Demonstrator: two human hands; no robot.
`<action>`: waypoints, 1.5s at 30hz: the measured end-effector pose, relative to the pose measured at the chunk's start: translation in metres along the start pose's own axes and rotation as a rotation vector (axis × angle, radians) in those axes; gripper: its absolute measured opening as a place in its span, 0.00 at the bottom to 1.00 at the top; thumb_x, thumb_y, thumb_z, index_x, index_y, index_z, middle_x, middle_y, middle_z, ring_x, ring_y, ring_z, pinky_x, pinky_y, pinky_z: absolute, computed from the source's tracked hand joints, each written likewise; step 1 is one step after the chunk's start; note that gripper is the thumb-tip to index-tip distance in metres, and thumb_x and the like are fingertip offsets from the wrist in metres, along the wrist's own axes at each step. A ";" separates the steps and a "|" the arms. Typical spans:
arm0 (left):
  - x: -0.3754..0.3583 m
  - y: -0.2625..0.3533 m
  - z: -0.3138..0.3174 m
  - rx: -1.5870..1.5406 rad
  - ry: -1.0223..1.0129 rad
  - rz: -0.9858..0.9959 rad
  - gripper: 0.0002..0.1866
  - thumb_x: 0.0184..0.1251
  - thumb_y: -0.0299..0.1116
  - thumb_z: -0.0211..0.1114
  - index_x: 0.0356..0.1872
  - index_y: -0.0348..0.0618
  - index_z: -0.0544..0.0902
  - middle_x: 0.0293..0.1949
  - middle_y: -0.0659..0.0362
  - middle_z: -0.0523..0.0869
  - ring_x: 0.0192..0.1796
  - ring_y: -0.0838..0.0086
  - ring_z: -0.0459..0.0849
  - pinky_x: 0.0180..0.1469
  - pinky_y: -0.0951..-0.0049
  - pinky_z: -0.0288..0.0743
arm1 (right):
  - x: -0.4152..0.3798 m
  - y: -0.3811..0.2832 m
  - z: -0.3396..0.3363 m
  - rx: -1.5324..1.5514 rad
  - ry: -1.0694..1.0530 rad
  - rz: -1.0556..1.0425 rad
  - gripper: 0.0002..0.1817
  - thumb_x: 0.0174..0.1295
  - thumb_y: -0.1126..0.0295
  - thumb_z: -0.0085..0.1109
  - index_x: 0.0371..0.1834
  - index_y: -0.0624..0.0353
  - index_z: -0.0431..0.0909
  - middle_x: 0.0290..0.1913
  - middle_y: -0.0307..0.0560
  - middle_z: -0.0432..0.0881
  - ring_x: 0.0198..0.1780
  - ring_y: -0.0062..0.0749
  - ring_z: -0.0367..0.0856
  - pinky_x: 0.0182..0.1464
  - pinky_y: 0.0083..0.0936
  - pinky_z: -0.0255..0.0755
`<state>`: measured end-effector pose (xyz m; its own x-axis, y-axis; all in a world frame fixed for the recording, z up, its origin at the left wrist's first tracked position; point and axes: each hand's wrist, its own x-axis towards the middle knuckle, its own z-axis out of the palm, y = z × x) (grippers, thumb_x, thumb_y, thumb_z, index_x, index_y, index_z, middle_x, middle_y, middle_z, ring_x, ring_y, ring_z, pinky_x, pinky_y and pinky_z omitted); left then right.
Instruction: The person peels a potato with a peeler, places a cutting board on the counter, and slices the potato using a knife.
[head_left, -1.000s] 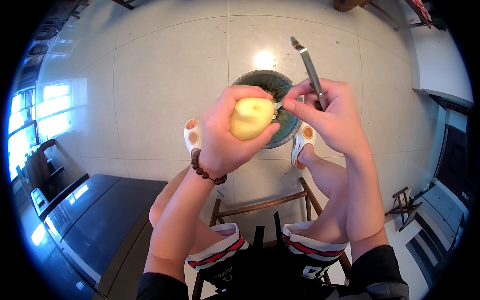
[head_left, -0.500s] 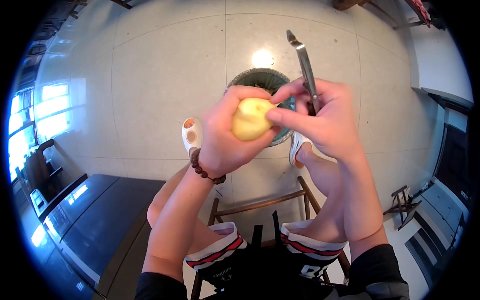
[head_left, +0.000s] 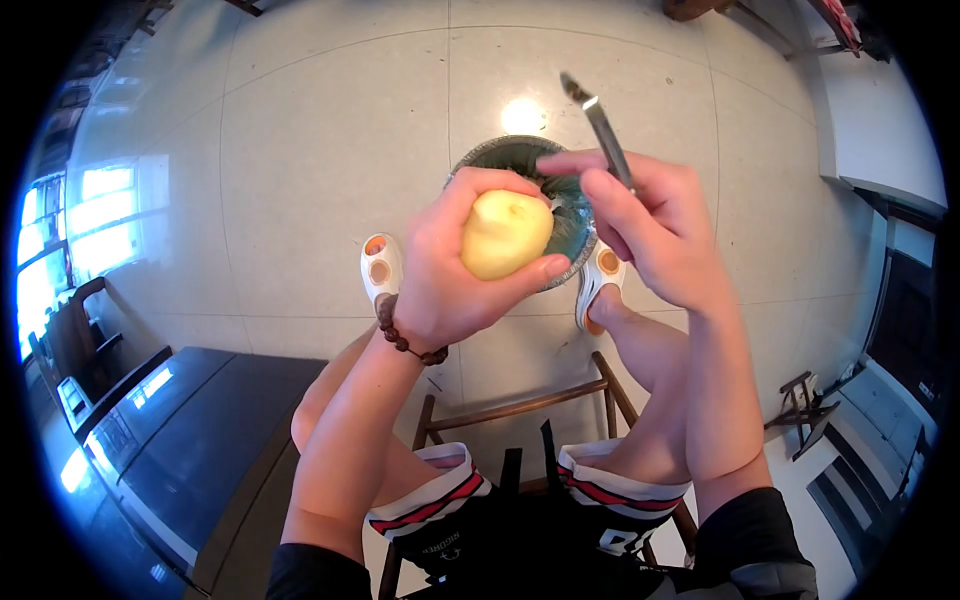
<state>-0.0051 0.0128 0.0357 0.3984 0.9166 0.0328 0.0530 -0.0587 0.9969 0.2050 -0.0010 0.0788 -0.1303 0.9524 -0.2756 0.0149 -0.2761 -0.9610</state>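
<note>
Yellow peeled potato sits above the bin, clasped in the left hand. Right hand, over the bin's right side and clear of the potato, grips a metal peeler, its long axis pointing past the far rim.

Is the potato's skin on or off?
Mostly off: the potato in the left hand shows smooth, pale yellow flesh. Its hidden underside I cannot tell.
</note>
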 end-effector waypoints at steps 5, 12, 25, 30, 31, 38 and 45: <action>-0.002 0.003 -0.005 -0.233 -0.061 -0.125 0.26 0.62 0.41 0.81 0.55 0.42 0.81 0.50 0.59 0.86 0.51 0.76 0.84 0.55 0.73 0.80 | -0.009 -0.008 -0.003 0.072 -0.261 0.132 0.33 0.83 0.54 0.49 0.85 0.57 0.60 0.24 0.30 0.70 0.22 0.13 0.65 0.26 0.17 0.61; -0.004 -0.004 -0.006 -0.482 -0.121 -0.232 0.23 0.75 0.46 0.68 0.60 0.41 0.78 0.51 0.61 0.83 0.51 0.79 0.81 0.55 0.74 0.76 | -0.006 -0.016 -0.006 0.241 -0.446 0.334 0.32 0.85 0.52 0.45 0.86 0.55 0.60 0.21 0.30 0.67 0.21 0.15 0.63 0.24 0.17 0.57; -0.001 0.000 -0.011 -0.357 -0.176 -0.162 0.24 0.86 0.51 0.47 0.53 0.39 0.82 0.47 0.61 0.85 0.48 0.81 0.81 0.51 0.76 0.75 | -0.006 -0.011 -0.010 0.200 -0.506 0.405 0.33 0.86 0.50 0.43 0.87 0.54 0.56 0.18 0.32 0.67 0.19 0.15 0.65 0.22 0.17 0.58; -0.003 0.005 -0.010 -0.357 -0.145 -0.171 0.23 0.86 0.48 0.48 0.53 0.38 0.82 0.46 0.60 0.86 0.47 0.80 0.82 0.51 0.76 0.76 | -0.005 -0.011 -0.008 0.166 -0.519 0.381 0.34 0.85 0.50 0.44 0.87 0.54 0.56 0.19 0.32 0.67 0.19 0.15 0.66 0.22 0.17 0.58; -0.003 0.006 -0.010 -0.349 -0.134 -0.172 0.22 0.86 0.47 0.49 0.54 0.38 0.83 0.47 0.60 0.86 0.47 0.80 0.82 0.51 0.76 0.76 | -0.005 -0.011 -0.008 0.165 -0.520 0.382 0.34 0.85 0.50 0.44 0.87 0.54 0.56 0.19 0.32 0.67 0.19 0.15 0.66 0.22 0.17 0.58; -0.004 0.009 -0.015 -0.322 -0.124 -0.203 0.21 0.86 0.44 0.49 0.54 0.37 0.83 0.45 0.59 0.87 0.47 0.79 0.82 0.51 0.75 0.76 | -0.002 -0.009 -0.006 0.203 -0.525 0.412 0.33 0.86 0.52 0.45 0.87 0.54 0.56 0.18 0.32 0.67 0.18 0.16 0.65 0.21 0.18 0.59; -0.005 0.010 -0.018 -0.250 -0.155 -0.200 0.25 0.86 0.50 0.47 0.54 0.36 0.82 0.47 0.54 0.88 0.48 0.74 0.85 0.52 0.72 0.79 | -0.001 -0.016 -0.003 0.174 -0.513 0.414 0.32 0.86 0.54 0.44 0.86 0.54 0.58 0.18 0.32 0.68 0.17 0.15 0.66 0.20 0.18 0.61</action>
<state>-0.0234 0.0153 0.0470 0.5383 0.8280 -0.1569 -0.0738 0.2318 0.9700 0.2073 0.0034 0.0947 -0.6023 0.5941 -0.5332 0.0107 -0.6619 -0.7496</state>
